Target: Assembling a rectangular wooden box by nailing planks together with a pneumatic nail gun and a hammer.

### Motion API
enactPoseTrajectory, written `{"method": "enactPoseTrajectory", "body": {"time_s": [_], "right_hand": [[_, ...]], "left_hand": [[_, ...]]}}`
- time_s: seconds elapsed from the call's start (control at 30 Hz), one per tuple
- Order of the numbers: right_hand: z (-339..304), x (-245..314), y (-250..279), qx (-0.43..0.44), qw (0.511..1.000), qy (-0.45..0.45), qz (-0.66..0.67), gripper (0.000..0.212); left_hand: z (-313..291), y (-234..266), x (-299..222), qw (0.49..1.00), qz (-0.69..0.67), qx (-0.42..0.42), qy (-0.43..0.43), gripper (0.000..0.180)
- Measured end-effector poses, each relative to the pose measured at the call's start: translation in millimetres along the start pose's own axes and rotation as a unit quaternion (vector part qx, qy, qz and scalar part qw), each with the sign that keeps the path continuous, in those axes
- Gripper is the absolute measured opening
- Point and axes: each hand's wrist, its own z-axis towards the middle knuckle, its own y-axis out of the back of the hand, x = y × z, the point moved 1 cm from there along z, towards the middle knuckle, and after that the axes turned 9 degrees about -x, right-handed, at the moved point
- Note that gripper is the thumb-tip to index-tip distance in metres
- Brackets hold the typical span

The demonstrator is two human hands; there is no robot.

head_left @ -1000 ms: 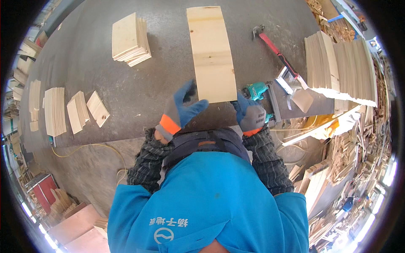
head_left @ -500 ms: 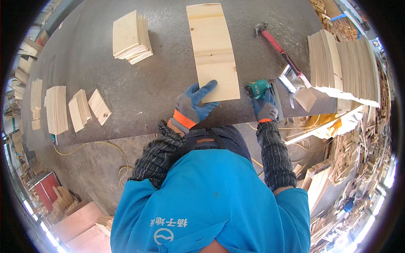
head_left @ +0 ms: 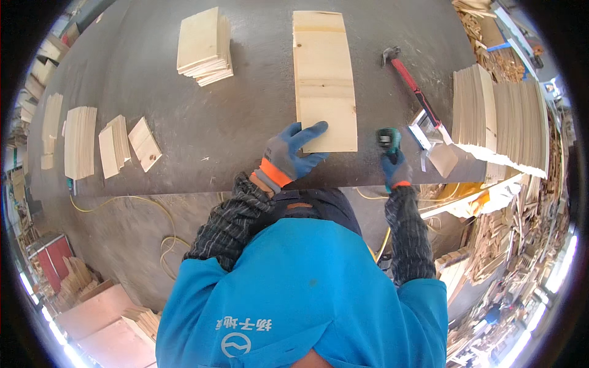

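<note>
A long pale wooden board (head_left: 325,80) lies lengthwise away from me on the dark table. My left hand (head_left: 293,153), in a blue and grey glove with an orange cuff, grips its near left corner. One finger rests on top of the board, and others pass at or under its near edge. My right hand (head_left: 396,167), gloved alike, is closed round a green air nail gun (head_left: 388,140). The nail gun is smeared by motion, just right of the board's near end and apart from it.
A red-handled hammer (head_left: 412,83) lies right of the board. Tall stacks of thin boards (head_left: 518,116) stand at the far right. One stack (head_left: 199,40) sits left of the board; smaller ones (head_left: 80,144) are farther left. A yellow hose (head_left: 162,211) trails below the table edge (head_left: 245,189).
My right hand has turned the nail gun so its head points away from me, and has drawn slightly back. My left hand keeps its hold on the board. The whole view has shifted slightly.
</note>
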Motion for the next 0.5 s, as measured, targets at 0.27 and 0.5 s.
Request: {"method": "enactPoseTrajectory", "body": {"time_s": [0.27, 0.5], "right_hand": [[-111.1, 205.0, 164.1, 0.158, 0.935, -0.124, 0.293, 0.034], [-163.5, 272.4, 165.6, 0.177, 0.943, -0.140, 0.244, 0.039]], "left_hand": [[-2.4, 2.0, 10.6, 0.999, -0.054, -0.004, 0.004, 0.062], [-0.6, 0.0, 22.2, 0.997, -0.028, -0.023, -0.061, 0.064]]}}
